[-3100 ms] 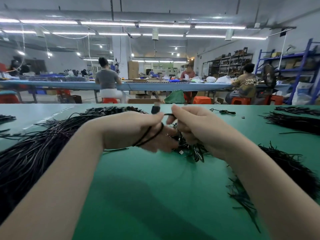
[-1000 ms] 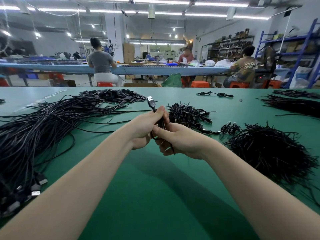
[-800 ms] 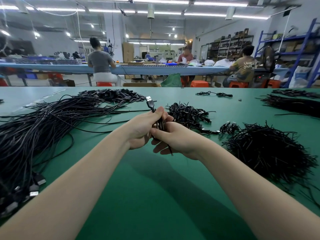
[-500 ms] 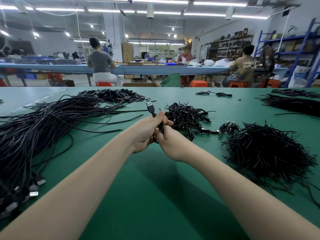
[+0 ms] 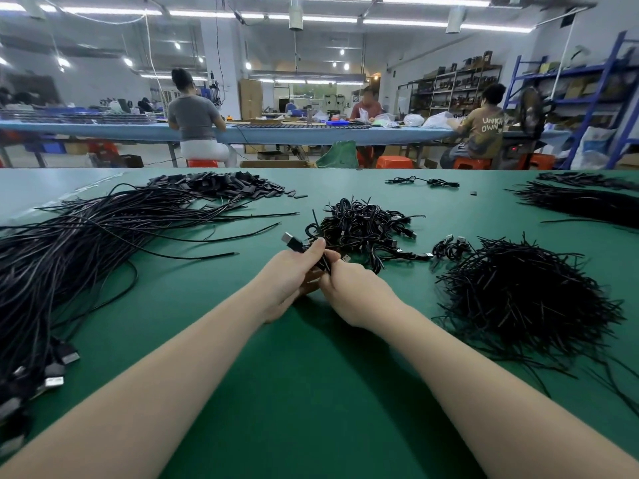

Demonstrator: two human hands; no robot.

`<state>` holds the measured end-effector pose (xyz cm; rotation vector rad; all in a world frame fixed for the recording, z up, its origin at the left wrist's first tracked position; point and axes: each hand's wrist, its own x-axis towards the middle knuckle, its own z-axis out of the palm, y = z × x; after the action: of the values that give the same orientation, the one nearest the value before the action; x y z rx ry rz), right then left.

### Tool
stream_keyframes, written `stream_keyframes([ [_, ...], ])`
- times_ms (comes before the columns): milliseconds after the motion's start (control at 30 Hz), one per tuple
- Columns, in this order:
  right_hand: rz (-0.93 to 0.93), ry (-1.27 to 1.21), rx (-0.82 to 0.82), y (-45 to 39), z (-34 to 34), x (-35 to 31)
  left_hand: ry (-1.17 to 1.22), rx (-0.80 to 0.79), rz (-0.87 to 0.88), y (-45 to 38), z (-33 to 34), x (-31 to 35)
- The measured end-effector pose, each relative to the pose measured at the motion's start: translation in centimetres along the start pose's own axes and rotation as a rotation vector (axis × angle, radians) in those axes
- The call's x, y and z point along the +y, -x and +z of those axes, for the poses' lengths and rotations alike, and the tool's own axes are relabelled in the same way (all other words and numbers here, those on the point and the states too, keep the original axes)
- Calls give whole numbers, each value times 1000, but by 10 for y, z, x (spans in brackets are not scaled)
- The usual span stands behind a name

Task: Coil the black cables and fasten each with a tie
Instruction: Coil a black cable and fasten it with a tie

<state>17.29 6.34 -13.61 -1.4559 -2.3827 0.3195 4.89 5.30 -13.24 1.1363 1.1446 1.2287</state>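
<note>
Bare green felt table (image 5: 311, 392) is left open toward 6 o'clock, hemmed in by loose cables (image 5: 69, 257) at 9 and a wiry tie heap (image 5: 525, 305) at 3. A coiled cable (image 5: 323, 262) is pinched mid-table by left hand (image 5: 288, 278) and right hand (image 5: 352, 292), both grips curled tight, plug (image 5: 291, 240) aimed at 10 o'clock.

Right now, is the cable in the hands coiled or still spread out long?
Coiled. The cable is a short bundle gripped by the left hand and right hand; only its plug sticks out.
</note>
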Motion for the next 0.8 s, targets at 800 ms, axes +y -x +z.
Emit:
stream_keyframes([
  [800,-85,240,-180,-2,-36,6,-1551,120,862,4,-18,-11],
])
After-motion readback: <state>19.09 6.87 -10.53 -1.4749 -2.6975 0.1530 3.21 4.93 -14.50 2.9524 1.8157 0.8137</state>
